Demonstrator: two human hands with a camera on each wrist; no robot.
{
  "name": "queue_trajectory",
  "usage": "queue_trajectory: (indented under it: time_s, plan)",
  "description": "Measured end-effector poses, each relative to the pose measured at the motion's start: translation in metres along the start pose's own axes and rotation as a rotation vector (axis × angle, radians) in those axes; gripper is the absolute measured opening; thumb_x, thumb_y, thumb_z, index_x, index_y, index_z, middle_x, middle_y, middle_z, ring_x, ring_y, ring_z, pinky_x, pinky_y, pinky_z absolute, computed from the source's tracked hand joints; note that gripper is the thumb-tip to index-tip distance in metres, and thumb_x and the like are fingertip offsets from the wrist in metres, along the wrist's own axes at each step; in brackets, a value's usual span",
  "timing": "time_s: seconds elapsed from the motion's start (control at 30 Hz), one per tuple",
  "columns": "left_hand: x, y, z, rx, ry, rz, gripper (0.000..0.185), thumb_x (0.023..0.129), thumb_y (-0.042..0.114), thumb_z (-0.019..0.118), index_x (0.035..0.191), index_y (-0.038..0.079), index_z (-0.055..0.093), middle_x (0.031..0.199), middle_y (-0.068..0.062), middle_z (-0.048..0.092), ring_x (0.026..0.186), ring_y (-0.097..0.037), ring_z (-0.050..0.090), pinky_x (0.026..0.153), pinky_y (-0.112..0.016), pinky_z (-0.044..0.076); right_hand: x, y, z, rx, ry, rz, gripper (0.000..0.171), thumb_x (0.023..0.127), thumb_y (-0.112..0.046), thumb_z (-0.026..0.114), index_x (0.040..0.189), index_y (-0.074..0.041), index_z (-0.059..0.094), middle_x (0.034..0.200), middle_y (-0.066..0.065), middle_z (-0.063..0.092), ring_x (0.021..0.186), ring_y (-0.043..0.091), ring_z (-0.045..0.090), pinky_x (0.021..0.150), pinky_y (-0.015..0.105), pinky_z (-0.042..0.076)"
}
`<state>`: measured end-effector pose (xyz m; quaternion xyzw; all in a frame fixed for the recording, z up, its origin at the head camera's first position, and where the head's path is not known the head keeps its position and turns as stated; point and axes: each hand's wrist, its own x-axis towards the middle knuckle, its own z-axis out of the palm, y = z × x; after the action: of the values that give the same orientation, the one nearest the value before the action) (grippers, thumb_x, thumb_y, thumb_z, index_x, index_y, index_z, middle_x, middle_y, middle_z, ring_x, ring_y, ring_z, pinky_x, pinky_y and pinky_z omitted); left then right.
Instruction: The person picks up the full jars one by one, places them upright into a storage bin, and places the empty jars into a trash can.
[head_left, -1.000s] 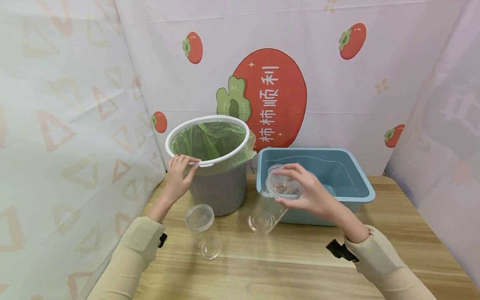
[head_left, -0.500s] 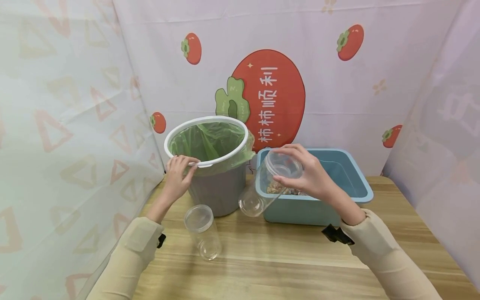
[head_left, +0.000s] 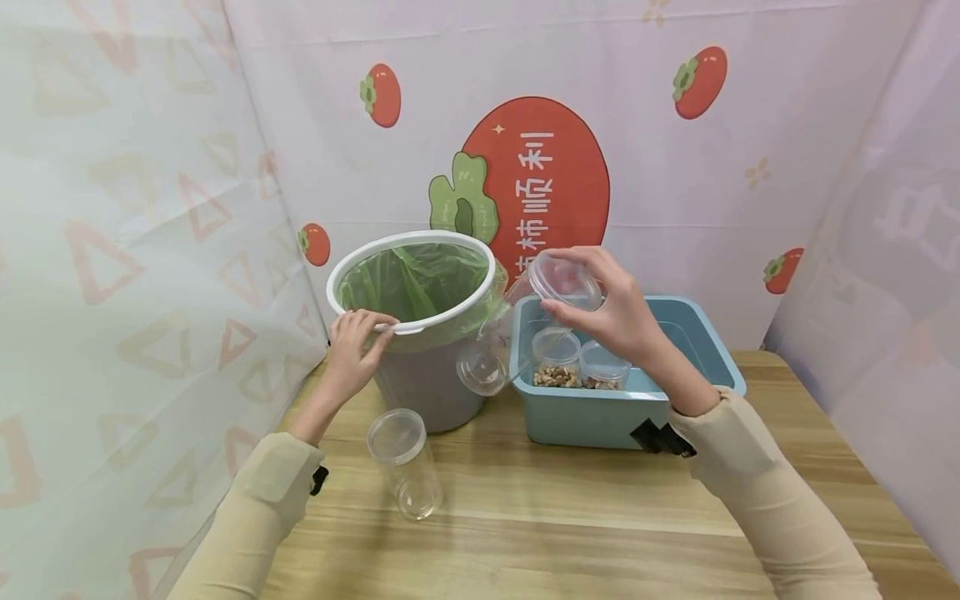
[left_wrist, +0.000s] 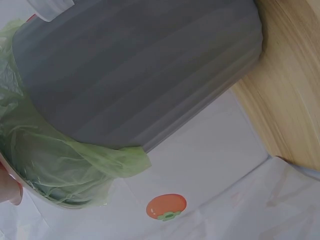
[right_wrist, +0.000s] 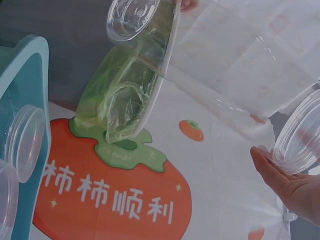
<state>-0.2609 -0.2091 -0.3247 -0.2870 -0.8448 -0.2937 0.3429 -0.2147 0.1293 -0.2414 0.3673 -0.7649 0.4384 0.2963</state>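
On the light wood-grain tabletop [head_left: 525,533] stands a clear, cylindrical, lidded plastic jar [head_left: 409,468], seemingly empty, in front of the bin. Behind it, the left hand [head_left: 356,350] pinches the front of the white oval plastic rim [head_left: 486,292] of a ribbed dark-gray bin [head_left: 435,383], lined with thin green translucent film [head_left: 427,283]. The right hand [head_left: 618,312], thumb and fingers spread round the lid, holds a second clear cylindrical jar [head_left: 519,328] in the air, tilted with its base down toward the bin. Below that hand, at the near left of a rectangular blue plastic basin [head_left: 592,425], two clear lidded jars [head_left: 556,362] sit side by side, holding brown, nut-like pieces. Farthest back hangs a pale fabric backdrop [head_left: 637,192] printed with red persimmons.
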Motion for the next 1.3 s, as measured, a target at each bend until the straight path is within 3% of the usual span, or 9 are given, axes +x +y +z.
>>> queue_trajectory:
  time_s: [0.13, 0.43, 0.7, 0.97, 1.1, 1.3]
  plan:
    - [0.000, 0.001, -0.001, -0.009, -0.009, -0.004, 0.012, 0.082, 0.003, 0.057, 0.093, 0.004, 0.061, 0.089, -0.011, 0.055, 0.092, -0.029, 0.045, 0.090, -0.050, 0.019, 0.007, -0.001, -0.001, 0.000, 0.052, 0.038, 0.051, 0.071, -0.004, 0.071, 0.119, -0.008, 0.053, 0.114, 0.006, 0.053, 0.104, 0.017, 0.046, 0.081, 0.027, 0.042]
    - [0.000, -0.001, -0.001, -0.008, -0.017, -0.009, 0.012, 0.082, 0.004, 0.057, 0.094, 0.004, 0.061, 0.088, -0.010, 0.055, 0.092, -0.028, 0.046, 0.091, -0.049, 0.019, 0.021, 0.003, 0.000, 0.005, 0.148, 0.103, 0.046, 0.076, -0.017, 0.069, 0.118, -0.008, 0.054, 0.116, 0.007, 0.053, 0.107, 0.017, 0.046, 0.090, 0.040, 0.039]
    - [0.000, 0.000, -0.002, -0.006, -0.025, -0.019, 0.012, 0.082, 0.004, 0.057, 0.094, 0.004, 0.060, 0.089, -0.011, 0.055, 0.092, -0.030, 0.044, 0.090, -0.050, 0.019, 0.034, 0.000, 0.003, 0.043, 0.218, 0.180, 0.045, 0.078, -0.015, 0.067, 0.120, -0.009, 0.052, 0.118, 0.005, 0.051, 0.111, 0.015, 0.044, 0.092, 0.039, 0.039]
    - [0.000, 0.002, 0.000, -0.020, 0.013, 0.003, 0.014, 0.087, 0.016, 0.052, 0.092, 0.005, 0.060, 0.087, -0.008, 0.054, 0.090, -0.026, 0.043, 0.088, -0.048, 0.019, 0.055, 0.001, 0.014, 0.053, 0.269, 0.174, 0.045, 0.078, -0.018, 0.066, 0.119, -0.009, 0.053, 0.116, 0.006, 0.052, 0.108, 0.014, 0.043, 0.089, 0.035, 0.041]
    - [0.001, 0.002, 0.000, -0.017, 0.004, -0.001, 0.012, 0.085, 0.011, 0.054, 0.092, 0.004, 0.060, 0.087, -0.009, 0.054, 0.090, -0.028, 0.044, 0.088, -0.049, 0.019, 0.064, 0.005, 0.022, 0.035, 0.261, 0.186, 0.047, 0.077, -0.024, 0.067, 0.120, -0.012, 0.052, 0.112, 0.007, 0.050, 0.102, 0.013, 0.044, 0.079, 0.029, 0.044]
    - [0.000, 0.002, -0.001, -0.007, -0.025, -0.024, 0.012, 0.082, 0.002, 0.056, 0.094, 0.003, 0.060, 0.089, -0.011, 0.056, 0.093, -0.030, 0.045, 0.090, -0.050, 0.019, 0.076, 0.013, 0.040, -0.050, 0.262, 0.111, 0.048, 0.076, -0.024, 0.068, 0.118, -0.006, 0.053, 0.108, 0.013, 0.051, 0.097, 0.019, 0.047, 0.073, 0.029, 0.047]
